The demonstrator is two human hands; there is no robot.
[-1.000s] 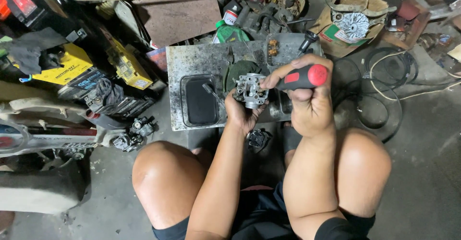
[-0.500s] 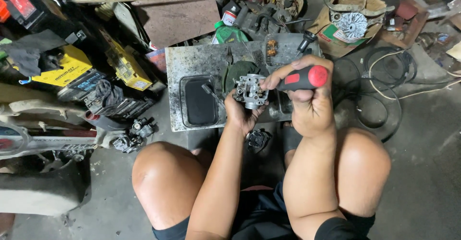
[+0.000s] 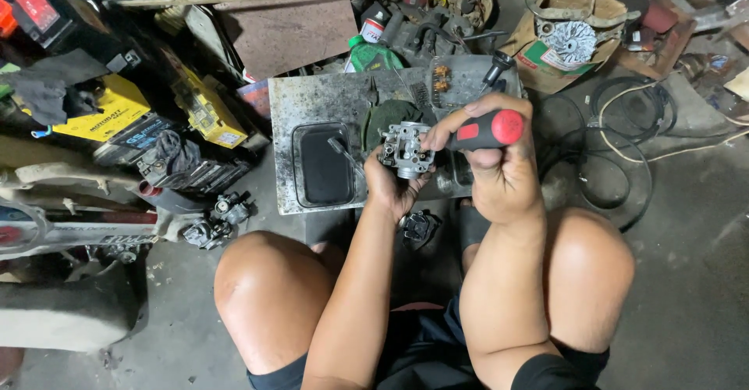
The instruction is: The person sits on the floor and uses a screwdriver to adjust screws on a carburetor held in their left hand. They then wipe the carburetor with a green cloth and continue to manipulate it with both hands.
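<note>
My left hand (image 3: pixel 392 186) grips the metal carburetor (image 3: pixel 404 149) over the tray's (image 3: pixel 312 101) near edge. My right hand (image 3: pixel 499 173) is clenched around the red-handled screwdriver (image 3: pixel 485 129), its tip at the carburetor.

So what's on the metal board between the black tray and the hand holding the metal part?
In the head view, a thin metal tool lies between the black tray and the left hand gripping the carburetor.
</note>
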